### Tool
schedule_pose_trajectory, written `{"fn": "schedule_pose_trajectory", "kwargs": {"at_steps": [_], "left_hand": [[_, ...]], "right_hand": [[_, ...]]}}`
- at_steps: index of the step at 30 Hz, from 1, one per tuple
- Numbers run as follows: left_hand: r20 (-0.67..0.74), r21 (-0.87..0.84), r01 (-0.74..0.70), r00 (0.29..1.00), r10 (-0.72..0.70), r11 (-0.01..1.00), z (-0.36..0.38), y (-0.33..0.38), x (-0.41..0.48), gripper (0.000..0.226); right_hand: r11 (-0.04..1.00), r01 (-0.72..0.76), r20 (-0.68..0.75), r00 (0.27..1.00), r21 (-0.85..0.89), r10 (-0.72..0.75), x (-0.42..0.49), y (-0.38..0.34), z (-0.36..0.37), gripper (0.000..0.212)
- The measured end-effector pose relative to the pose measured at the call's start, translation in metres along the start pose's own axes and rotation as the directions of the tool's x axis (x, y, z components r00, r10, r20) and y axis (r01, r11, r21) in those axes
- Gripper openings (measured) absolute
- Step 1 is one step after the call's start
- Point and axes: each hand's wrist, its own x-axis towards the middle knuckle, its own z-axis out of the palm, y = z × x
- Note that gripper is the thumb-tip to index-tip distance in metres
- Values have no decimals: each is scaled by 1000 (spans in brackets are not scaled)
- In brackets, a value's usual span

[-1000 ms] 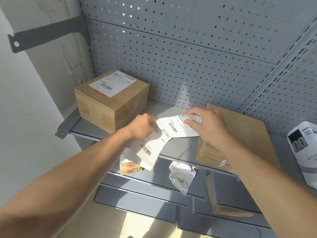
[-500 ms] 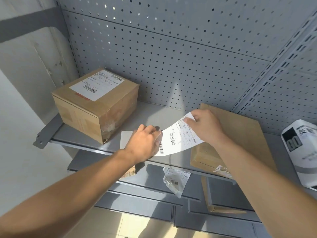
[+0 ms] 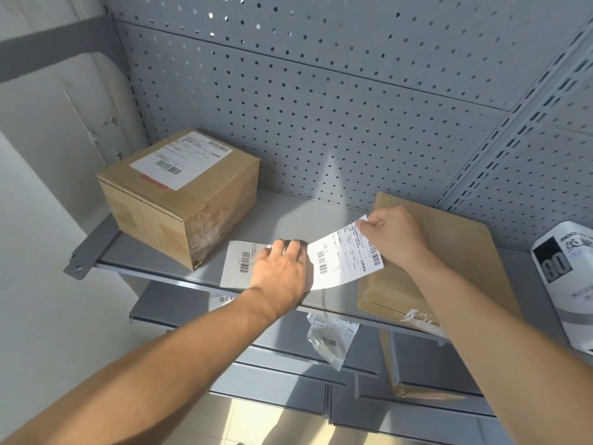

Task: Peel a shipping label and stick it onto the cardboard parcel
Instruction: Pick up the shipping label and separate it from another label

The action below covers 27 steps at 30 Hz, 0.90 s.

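A white shipping label (image 3: 345, 258) with barcodes curls up from the grey shelf (image 3: 288, 216). My right hand (image 3: 396, 236) pinches its far top corner and holds it lifted. My left hand (image 3: 279, 271) presses flat on the backing sheet (image 3: 239, 263) lying on the shelf, fingers spread over its right part. A flat brown cardboard parcel (image 3: 449, 252) lies just right of my right hand, with no label on its top. At the left stands a taller cardboard box (image 3: 179, 200) that carries a label on top.
A perforated grey back panel (image 3: 321, 107) closes the shelf behind. A white printed bag (image 3: 568, 284) sits at the far right. Lower shelves hold a crumpled label scrap (image 3: 330, 338), another small labelled item (image 3: 224, 300) and a thin cardboard piece (image 3: 417, 390).
The label and backing came down from mid-air onto the shelf. My left hand now pins the backing flat, and my right hand has pulled the label up and to the right.
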Motion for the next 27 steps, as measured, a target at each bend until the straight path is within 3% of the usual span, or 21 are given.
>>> {"fn": "schedule_pose_trajectory", "kwargs": {"at_steps": [9, 27], "left_hand": [[74, 24, 33, 997, -34, 999, -2, 7, 4, 63], [65, 42, 56, 996, -58, 998, -2, 12, 1, 59]], "right_hand": [[996, 22, -48, 999, 86, -17, -16, -2, 3, 24], [979, 198, -193, 964, 52, -184, -42, 0, 7, 28]]}}
